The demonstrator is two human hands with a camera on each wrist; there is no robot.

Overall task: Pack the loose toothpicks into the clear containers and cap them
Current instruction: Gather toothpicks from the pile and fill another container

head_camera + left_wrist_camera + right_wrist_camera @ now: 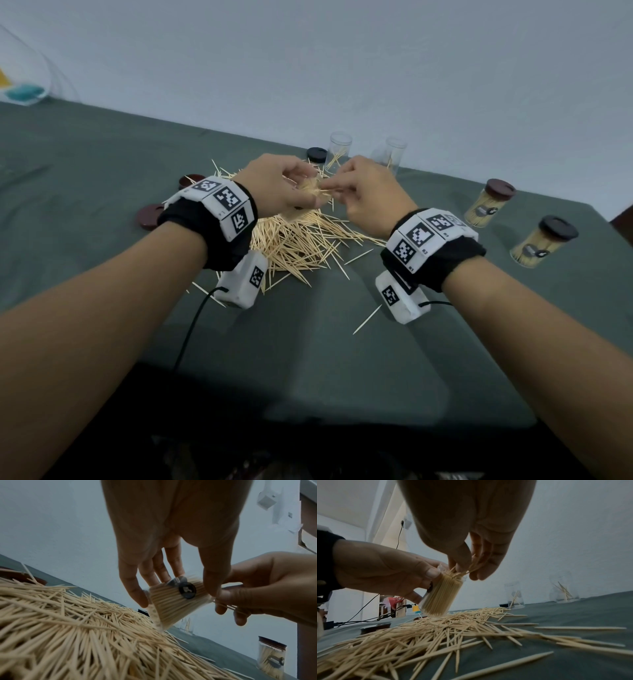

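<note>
Held container: a clear plastic cylinder packed with pale wooden toothpicks (442,596), tilted, its base just over the pile, a round dark sticker on its wall.
Left grip: the left hand (274,185) has thumb and fingers curled round the cylinder's wall.
Right grip: the right hand (368,192) pinches a few thin toothpicks (471,566) at the cylinder's open mouth.
Loose pile: a tangled heap of pointed wooden toothpicks (294,240) lies on the dark green cloth-covered desk (102,164), below both hands.
Behind: two clear uncapped containers (339,147) stand upright, a few sticks in each.
Right side: two filled containers with dark caps (489,202).
Left side: round dark loose caps (150,216) lie flat.
</note>
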